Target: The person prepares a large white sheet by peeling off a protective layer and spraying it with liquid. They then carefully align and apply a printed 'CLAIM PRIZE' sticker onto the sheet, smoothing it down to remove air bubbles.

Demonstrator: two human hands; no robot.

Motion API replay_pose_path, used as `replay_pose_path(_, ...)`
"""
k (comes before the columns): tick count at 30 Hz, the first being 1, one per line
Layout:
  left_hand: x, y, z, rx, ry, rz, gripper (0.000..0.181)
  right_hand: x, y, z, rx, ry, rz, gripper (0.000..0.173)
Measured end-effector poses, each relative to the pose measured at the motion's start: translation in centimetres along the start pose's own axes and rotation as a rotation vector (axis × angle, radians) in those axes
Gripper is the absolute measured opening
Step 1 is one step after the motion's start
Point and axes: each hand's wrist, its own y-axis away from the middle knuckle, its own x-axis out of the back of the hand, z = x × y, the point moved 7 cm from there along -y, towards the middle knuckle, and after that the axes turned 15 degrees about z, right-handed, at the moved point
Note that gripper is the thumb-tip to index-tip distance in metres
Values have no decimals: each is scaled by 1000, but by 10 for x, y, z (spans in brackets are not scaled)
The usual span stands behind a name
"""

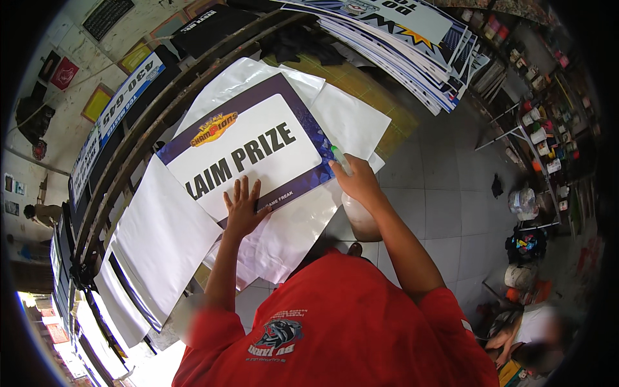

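Note:
A printed sign with a purple border and large black lettering lies at a slant before me. My left hand rests on its near edge with the fingers spread, holding nothing. White glossy sheeting covers the sign's left end and hangs toward the lower left. More glossy sheets lie beneath the sign. At its right edge, my right hand grips the upper part of a plastic bottle with a green-tipped nozzle. The bottle's body hangs below that hand; the hand hides its neck.
Printed boards are stacked at the back right. Long dark rails bearing more signs curve along the left. Cluttered shelves with pots line the right side. One person sits at the lower right; another is far left.

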Motion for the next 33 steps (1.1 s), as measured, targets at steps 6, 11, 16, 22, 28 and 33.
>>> replay_pose_path(6, 1, 0, 1, -4, 11, 22, 86, -13, -18, -10, -27, 34, -22, 44)
replay_pose_path(11, 2, 0, 1, -13, 11, 33, 86, -15, -38, -17, 12, -45, 11, 44)
replay_pose_path(16, 1, 1, 0, -10, 4, 44, 87, -22, -56, -29, 17, 64, -35, 46)
replay_pose_path(22, 3, 0, 2, 13, 3, -16, 88, -27, -79, -37, 6, 106, -71, 50)
replay_pose_path(28, 3, 2, -1, -17, 14, 75, 87, -35, -105, -48, 13, 136, -85, 52)
replay_pose_path(33, 5, 2, 0, -17, 29, 85, 87, -43, -122, -57, 32, 115, -59, 53)
